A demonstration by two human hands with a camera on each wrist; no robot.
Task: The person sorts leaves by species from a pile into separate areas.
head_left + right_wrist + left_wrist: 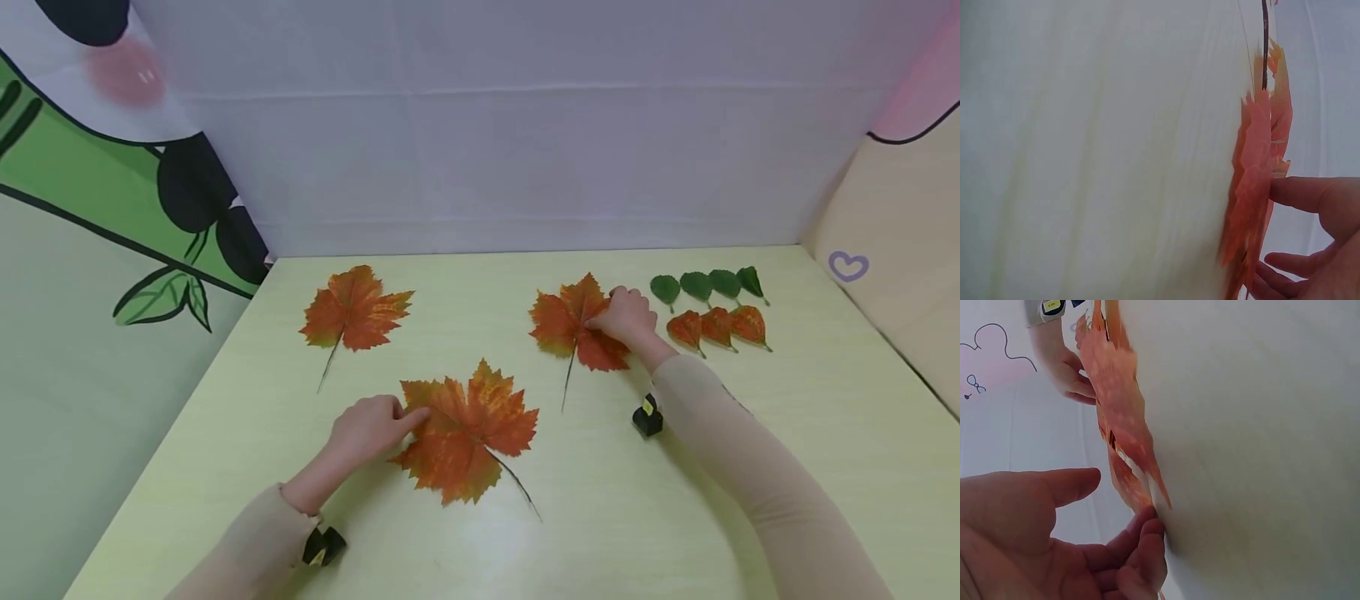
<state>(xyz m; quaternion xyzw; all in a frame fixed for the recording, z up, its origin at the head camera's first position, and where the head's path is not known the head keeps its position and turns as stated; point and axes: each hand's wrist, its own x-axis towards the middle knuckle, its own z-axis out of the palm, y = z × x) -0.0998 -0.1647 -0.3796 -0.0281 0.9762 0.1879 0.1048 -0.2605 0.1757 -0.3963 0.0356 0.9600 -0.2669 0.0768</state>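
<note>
A large orange-red maple leaf [468, 437] lies at the front middle of the table, its stem toward the lower right. My left hand [372, 433] is at its left edge. In the left wrist view, bent fingertips touch the edge of this leaf [1119, 394] while the thumb [1075, 485] stays apart from them. My right hand [626, 317] reaches over a second maple leaf [573, 321] at the back right. Its thumb [1297, 192] touches the leaf in the right wrist view, with the fingers spread from it. A third maple leaf [352, 308] lies back left.
Several small green leaves [697, 286] form a row at the back right, above a row of 3 small orange leaves [717, 327]. The pale table [225, 433] meets a plain cloth backdrop [487, 167]. A printed cloth [112, 225] hangs on the left.
</note>
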